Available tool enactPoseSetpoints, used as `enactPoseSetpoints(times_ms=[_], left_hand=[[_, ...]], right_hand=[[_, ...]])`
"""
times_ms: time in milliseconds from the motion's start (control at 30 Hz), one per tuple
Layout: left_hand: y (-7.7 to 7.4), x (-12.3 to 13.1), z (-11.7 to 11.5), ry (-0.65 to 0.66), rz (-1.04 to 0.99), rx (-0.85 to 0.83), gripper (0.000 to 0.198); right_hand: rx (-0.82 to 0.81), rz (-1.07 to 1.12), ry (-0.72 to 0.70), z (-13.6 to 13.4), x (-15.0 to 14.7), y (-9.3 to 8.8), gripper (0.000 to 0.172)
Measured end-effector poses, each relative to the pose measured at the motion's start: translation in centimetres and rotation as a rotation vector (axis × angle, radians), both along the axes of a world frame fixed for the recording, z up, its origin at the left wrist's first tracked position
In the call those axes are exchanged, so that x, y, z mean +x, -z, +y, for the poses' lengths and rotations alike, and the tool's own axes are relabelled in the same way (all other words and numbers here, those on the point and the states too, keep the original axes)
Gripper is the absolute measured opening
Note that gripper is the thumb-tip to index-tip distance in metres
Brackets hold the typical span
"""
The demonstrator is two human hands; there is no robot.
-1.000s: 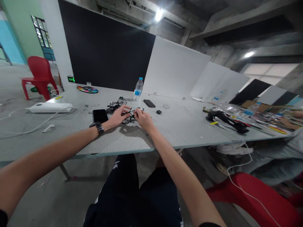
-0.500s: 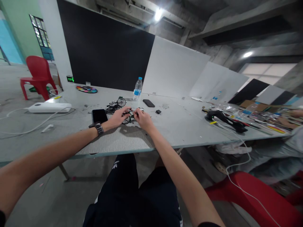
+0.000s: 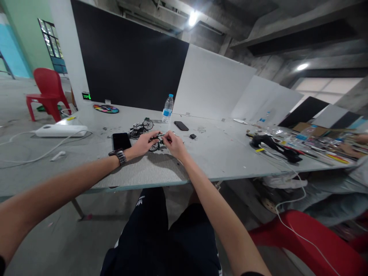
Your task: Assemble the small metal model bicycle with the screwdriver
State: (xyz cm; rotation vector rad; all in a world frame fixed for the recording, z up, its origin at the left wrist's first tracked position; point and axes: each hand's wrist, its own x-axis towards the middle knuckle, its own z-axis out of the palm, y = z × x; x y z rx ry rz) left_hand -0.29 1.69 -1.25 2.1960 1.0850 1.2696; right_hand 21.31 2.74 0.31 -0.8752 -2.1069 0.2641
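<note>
Barely changed: right hand [image 3: 174, 145] shifted slightly, fingertips bunched at toy bike [image 3: 154, 147], can't tell what they pinch. Left hand [image 3: 144, 143] half-closed, gripping bike. Fiddly work continuing.

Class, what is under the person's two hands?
One spoked wheel of a small model shows between the left hand and right hand; they hide much of the rest.

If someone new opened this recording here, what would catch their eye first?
Probably the big black board, standing behind the table at upper left. Next, near the middle, the left grip and right grip close together at a small bike, partly hidden by the fingers. The red chair at far left also stands out against the grey floor.
</note>
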Motion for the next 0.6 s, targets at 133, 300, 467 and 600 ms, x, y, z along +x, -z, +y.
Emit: enactPoseSetpoints(times_ms=[133,300,467,600], left_hand=[[-0.07,-0.08,0.04,0.002,0.006,0.020,0.047],[-0.03,-0.20,0.09,0.013,0.016,0.023,0.046],[0.20,-0.21,0.26,0.000,0.026,0.041,0.047],[0.16,-0.17,0.24,-0.012,0.040,0.050,0.047]], right_hand=[[-0.067,0.076,-0.040,0.02,-0.18,-0.16,0.031],[-0.146,0.117,-0.064,0.37,-0.14,-0.04,0.031],[-0.196,0.159,-0.093,0.89,-0.13,0.11,0.031],[-0.262,0.171,-0.112,0.75,-0.09,-0.37,0.037]])
